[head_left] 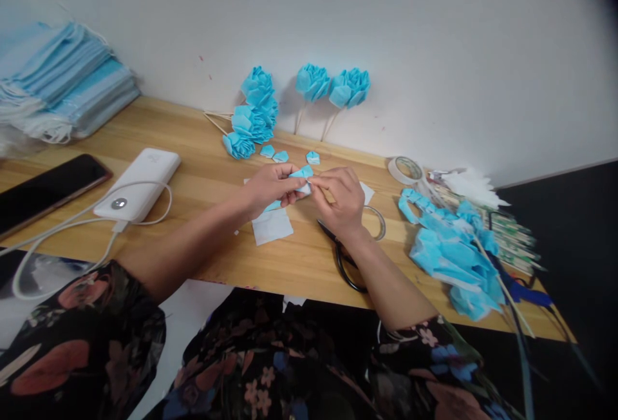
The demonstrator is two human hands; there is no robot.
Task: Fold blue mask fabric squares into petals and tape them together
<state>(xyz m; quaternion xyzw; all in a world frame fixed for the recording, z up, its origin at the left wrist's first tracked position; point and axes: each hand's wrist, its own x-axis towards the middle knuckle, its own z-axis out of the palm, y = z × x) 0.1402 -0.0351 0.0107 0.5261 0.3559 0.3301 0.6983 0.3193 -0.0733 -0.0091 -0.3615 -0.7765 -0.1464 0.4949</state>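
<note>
Blue folded piece [300, 173] with a pale lower part is held above a wooden table [290, 272], in front of a worker in a dark floral garment [270, 368]. The left hand [273, 187] pinches it between thumb and fingers, and the right hand [342, 198] closes thumb and forefinger at its right edge, the other fingers curled in. Just beyond the hands lie three small blue petals [313, 158], two side by side and one apart. Behind them, blue flowers [253, 122] on thin sticks lie heaped at left, while two upright blooms [351, 87] lean against the pale wall [434, 53]. A white sheet [273, 227] lies below the left hand; black-handled scissors [345, 272] rest partly hidden under the right forearm, beside a ring-shaped roll [381, 223]. Farther right are a roll of tape [405, 171], crumpled blue material [449, 259] and a tool with a blue handle [528, 294]. At far left, a white power bank [140, 185] with its cable sits near a dark phone [48, 194], below a stack of blue face masks [72, 85].
</note>
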